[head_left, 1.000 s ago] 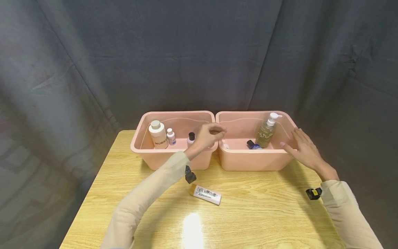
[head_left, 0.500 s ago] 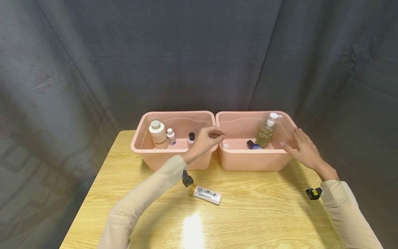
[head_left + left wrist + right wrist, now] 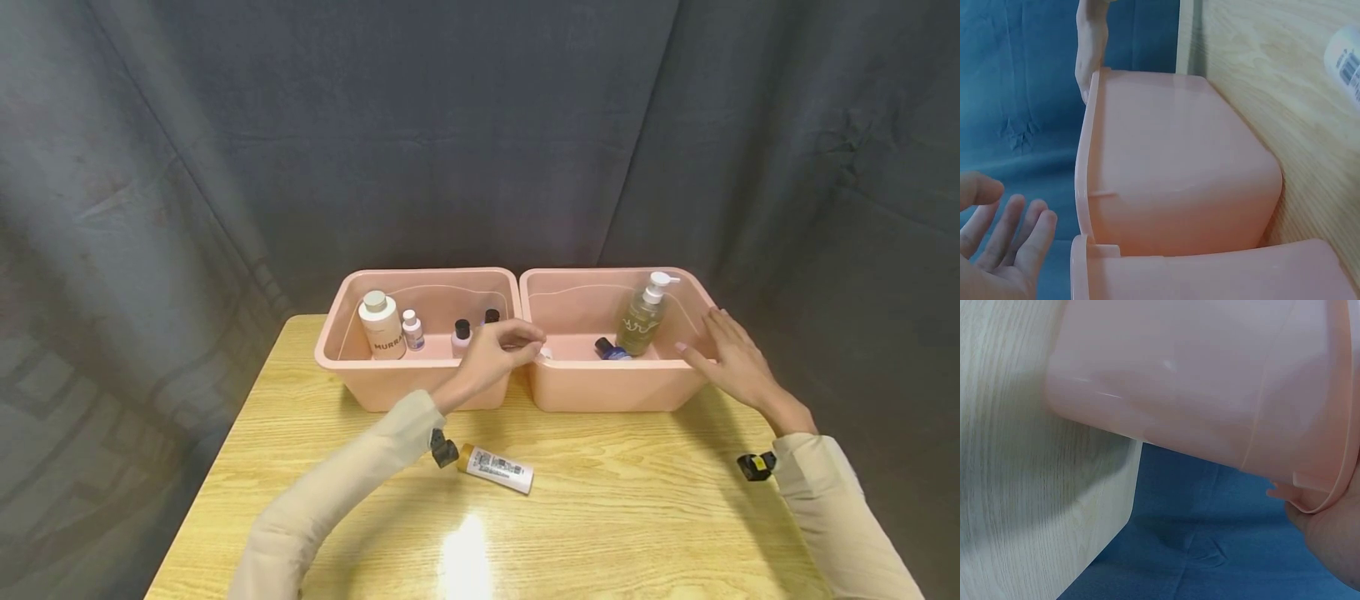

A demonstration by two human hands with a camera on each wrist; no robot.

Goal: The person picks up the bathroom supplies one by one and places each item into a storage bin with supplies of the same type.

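Observation:
In the head view my left hand (image 3: 491,354) is held over the right end of the left pink bin (image 3: 420,385), near where the two bins meet. Its fingers bend loosely with the thumb apart, and nothing shows between them in the left wrist view. My right hand (image 3: 738,362) rests on the right rim of the right pink bin (image 3: 607,390), thumb spread over the front corner. That bin holds a clear pump bottle (image 3: 642,321), a dark-capped blue bottle (image 3: 613,350) and a small white item (image 3: 546,352). Two black-capped bottles, one pale (image 3: 461,337), stand near my left hand.
At the left bin's left end are a large white bottle (image 3: 382,329) and a small white-capped bottle (image 3: 412,332). A white tube with a gold cap (image 3: 498,469) lies on the wooden table (image 3: 615,517) before the bins. A dark curtain (image 3: 450,133) hangs behind.
My left hand has drawn slightly back toward me and lower, uncovering a second black-capped bottle in the left bin. My right hand has not moved.

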